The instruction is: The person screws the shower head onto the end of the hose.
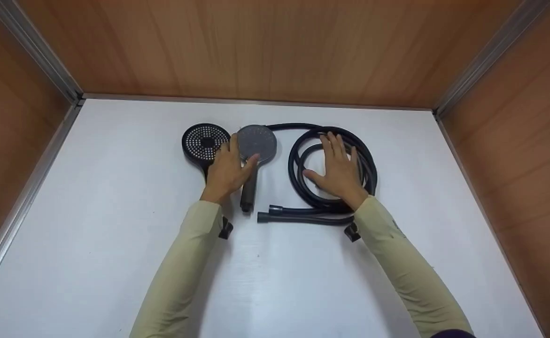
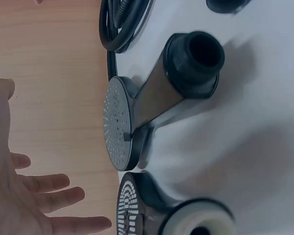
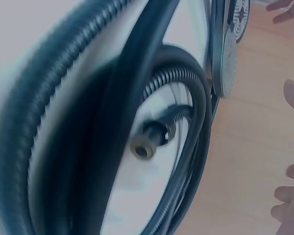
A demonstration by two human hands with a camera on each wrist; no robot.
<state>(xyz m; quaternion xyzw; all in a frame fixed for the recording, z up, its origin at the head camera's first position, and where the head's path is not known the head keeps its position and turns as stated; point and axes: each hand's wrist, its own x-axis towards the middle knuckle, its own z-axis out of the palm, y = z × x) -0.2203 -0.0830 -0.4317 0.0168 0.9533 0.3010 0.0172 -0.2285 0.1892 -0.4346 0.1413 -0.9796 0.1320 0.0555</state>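
My left hand (image 1: 227, 171), fingers straight and thumb spread, hovers over two handheld shower heads. The left shower head (image 1: 195, 145) is black with pale nozzles; the other shower head (image 1: 261, 143) has a grey face and a dark handle. In the left wrist view that hand (image 2: 19, 205) is apart from the grey-faced shower head (image 2: 116, 122). My right hand (image 1: 339, 171), fingers also spread, is above a coiled black shower hose (image 1: 293, 169). Its fingers (image 3: 289, 193) appear clear of the coil in the right wrist view. Neither hand holds anything.
Two hose ends, the upper end (image 1: 275, 210) and the lower end (image 1: 263, 217), point left below the coil. A white tabletop (image 1: 115, 234) lies beneath everything. Wood-grain panels (image 1: 265, 51) with metal edging stand at the back and both sides.
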